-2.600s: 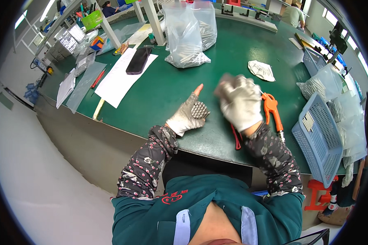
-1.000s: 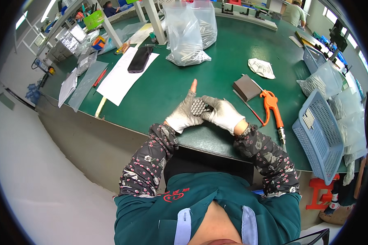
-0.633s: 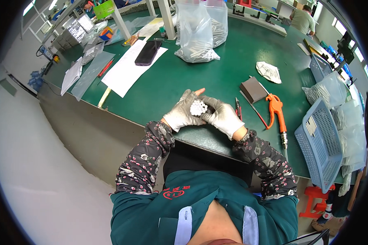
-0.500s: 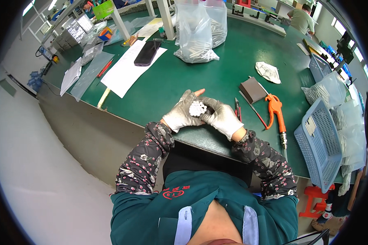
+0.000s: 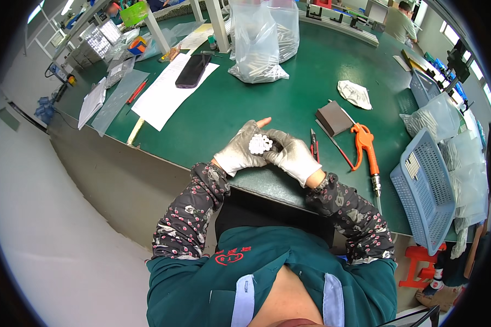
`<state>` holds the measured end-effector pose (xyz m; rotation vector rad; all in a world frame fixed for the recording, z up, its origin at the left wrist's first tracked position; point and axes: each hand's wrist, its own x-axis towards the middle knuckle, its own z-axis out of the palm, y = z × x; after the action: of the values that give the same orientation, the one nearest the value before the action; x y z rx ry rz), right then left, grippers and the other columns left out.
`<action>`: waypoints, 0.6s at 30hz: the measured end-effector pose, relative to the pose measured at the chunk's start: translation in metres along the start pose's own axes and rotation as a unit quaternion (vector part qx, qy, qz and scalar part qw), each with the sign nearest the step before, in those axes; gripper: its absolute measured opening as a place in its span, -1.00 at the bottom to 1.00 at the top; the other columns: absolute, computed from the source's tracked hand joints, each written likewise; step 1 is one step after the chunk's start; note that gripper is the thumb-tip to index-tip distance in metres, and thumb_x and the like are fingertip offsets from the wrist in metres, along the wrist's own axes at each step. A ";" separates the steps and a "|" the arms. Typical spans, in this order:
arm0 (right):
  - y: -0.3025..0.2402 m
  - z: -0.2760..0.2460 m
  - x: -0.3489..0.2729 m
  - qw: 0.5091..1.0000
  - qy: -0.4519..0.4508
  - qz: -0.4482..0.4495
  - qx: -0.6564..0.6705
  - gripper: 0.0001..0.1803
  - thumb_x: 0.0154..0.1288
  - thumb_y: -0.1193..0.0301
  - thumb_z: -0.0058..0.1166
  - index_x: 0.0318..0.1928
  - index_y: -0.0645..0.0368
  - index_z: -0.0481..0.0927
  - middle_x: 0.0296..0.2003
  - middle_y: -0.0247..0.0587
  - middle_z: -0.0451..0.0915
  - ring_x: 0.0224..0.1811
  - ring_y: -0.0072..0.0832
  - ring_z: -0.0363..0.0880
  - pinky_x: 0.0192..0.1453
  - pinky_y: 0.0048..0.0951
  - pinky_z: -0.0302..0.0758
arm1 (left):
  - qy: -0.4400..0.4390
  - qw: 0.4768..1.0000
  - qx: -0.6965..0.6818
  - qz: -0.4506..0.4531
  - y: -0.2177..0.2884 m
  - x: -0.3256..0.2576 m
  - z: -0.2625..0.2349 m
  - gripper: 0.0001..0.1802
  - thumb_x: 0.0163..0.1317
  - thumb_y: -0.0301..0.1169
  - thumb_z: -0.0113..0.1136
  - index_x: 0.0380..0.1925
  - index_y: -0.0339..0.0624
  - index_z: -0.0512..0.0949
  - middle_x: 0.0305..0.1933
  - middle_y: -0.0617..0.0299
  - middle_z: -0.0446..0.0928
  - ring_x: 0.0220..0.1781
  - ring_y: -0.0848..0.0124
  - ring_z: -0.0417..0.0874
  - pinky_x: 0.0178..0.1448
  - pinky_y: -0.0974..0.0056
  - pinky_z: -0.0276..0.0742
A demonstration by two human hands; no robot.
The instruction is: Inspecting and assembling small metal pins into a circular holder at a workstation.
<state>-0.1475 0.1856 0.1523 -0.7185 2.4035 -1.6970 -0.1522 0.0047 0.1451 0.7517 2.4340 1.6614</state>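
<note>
A bundle of slim pale rods is held upright between my gloved hands, its round ends facing up. My left hand wraps the bundle from the left, with a bare fingertip poking out of the glove. From the right, my right hand closes round the same bundle. The lower part of the rods is hidden by the gloves. Both hands are over the near edge of the green table. Close by my right hand lies a cutter-like tool with red handles.
To the right are an orange air gun, a dark brown block, a crumpled white cloth and a blue basket with a few rods. Bags of rods stand at the back. Paper and a phone lie left.
The whole view has shifted slightly. My hands stay closed round the rod bundle in nearly the same place.
</note>
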 end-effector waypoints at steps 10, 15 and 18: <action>0.000 -0.001 0.000 1.000 0.011 0.002 -0.023 -0.50 0.05 0.32 0.20 0.03 0.21 0.48 -0.15 0.03 0.57 -0.10 -0.17 0.58 -0.03 -0.34 0.48 | -0.002 1.000 0.003 0.010 0.000 0.004 0.004 -0.03 -0.24 -0.47 0.49 0.25 -0.14 0.20 -0.07 0.32 0.38 -0.02 0.51 0.43 0.12 0.41 0.37; 0.009 0.000 0.001 1.000 0.022 -0.012 -0.002 -0.50 0.05 0.32 0.20 0.03 0.23 0.47 -0.16 0.04 0.57 -0.11 -0.17 0.58 -0.03 -0.34 0.48 | -0.009 1.000 -0.009 0.011 0.005 0.007 0.005 -0.09 -0.22 -0.49 0.46 0.22 -0.14 0.23 -0.04 0.31 0.41 -0.02 0.51 0.44 0.12 0.40 0.37; 0.000 -0.002 0.000 1.000 0.003 0.019 -0.021 -0.49 0.06 0.32 0.19 0.03 0.25 0.46 -0.16 0.05 0.57 -0.11 -0.16 0.57 -0.02 -0.34 0.48 | -0.002 1.000 0.014 0.027 0.000 0.005 0.004 -0.10 -0.22 -0.51 0.44 0.22 -0.15 0.23 -0.04 0.31 0.41 -0.02 0.51 0.44 0.12 0.40 0.37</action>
<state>-0.1484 0.1871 0.1529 -0.6689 2.4488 -1.6414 -0.1557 0.0102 0.1443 0.8319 2.4600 1.6460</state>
